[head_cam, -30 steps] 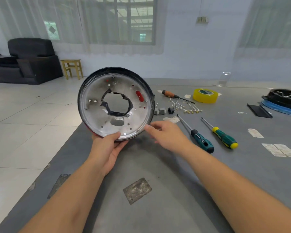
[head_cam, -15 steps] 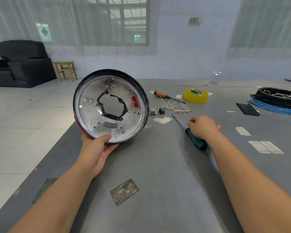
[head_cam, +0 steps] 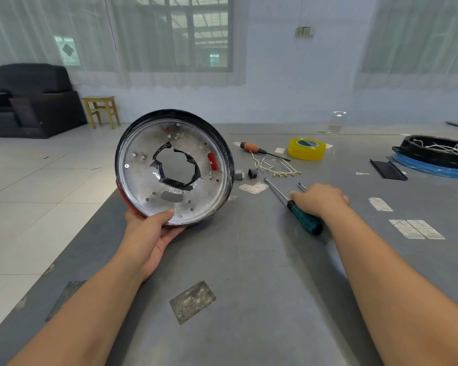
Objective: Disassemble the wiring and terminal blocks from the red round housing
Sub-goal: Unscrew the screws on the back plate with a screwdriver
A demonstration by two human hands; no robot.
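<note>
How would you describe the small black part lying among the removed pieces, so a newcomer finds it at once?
Start at the round housing held up by the left hand over the grey table. Just right of its rim lie two small blocks. The black part is the darker, right one, between the grey block and the loose wires.

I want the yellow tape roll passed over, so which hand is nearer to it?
Right. The right hand rests on the teal screwdriver, just short of the yellow tape roll; the left hand holds the red housing, farther off.
</note>
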